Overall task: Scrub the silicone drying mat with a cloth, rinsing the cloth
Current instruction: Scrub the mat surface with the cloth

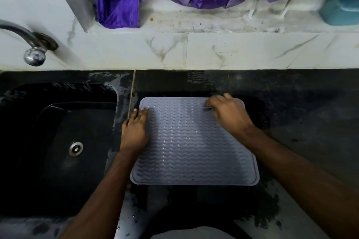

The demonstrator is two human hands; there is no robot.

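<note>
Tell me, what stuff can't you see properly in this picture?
- Head view: a cloth under the right hand on the mat; the hand covers whatever it presses, only a blurred sliver shows.
- Tap: its spout is cut off by the left edge.
- Blue-green object on the ledge: cut off by the right edge.
- Left hand: hides the mat's left rim.

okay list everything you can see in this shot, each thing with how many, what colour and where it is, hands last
Drying mat: one, grey with wavy ridges, flat on the counter right of the sink.
Counter: one, black, wet in patches.
Sink: one, black, at left, with a metal drain.
Tap: one, chrome, on the wall above the sink.
Fabric: purple, bunched on the ledge behind.
Container: one, teal, ledge far right.
Left hand: flat on the mat's left edge.
Right hand: fingers curled at the mat's far right corner; no cloth clearly visible.
</note>
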